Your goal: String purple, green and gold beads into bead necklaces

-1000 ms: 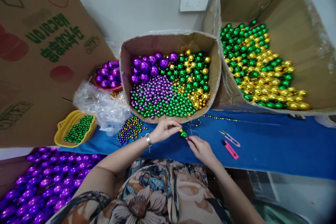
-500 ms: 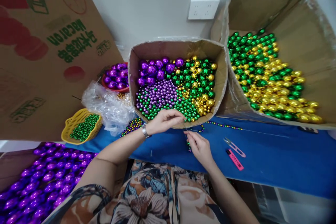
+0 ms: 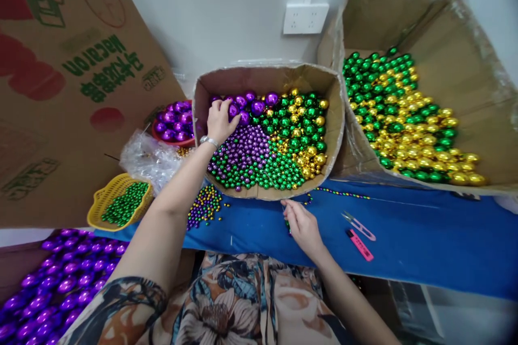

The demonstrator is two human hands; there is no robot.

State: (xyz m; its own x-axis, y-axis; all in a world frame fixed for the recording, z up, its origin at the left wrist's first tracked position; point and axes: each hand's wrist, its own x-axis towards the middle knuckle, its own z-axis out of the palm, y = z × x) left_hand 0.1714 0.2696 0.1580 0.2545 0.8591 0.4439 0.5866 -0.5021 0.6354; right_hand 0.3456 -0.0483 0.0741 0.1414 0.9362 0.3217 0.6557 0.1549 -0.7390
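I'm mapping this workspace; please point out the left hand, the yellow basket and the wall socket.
Left hand (image 3: 220,123), head view: back of the hand.
Yellow basket (image 3: 97,211), head view: left side wall.
Wall socket (image 3: 306,19), head view: middle of its faceplate.

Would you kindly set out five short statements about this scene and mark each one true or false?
1. The snips lie to the right of the right hand. True.
2. The yellow basket holds purple beads. False: its beads are green.
3. The left hand is at the large purple balls in the middle box. True.
4. The right hand is inside the middle box. False: it is in front of it, over the blue cloth.
5. A socket is on the wall behind the middle box. True.
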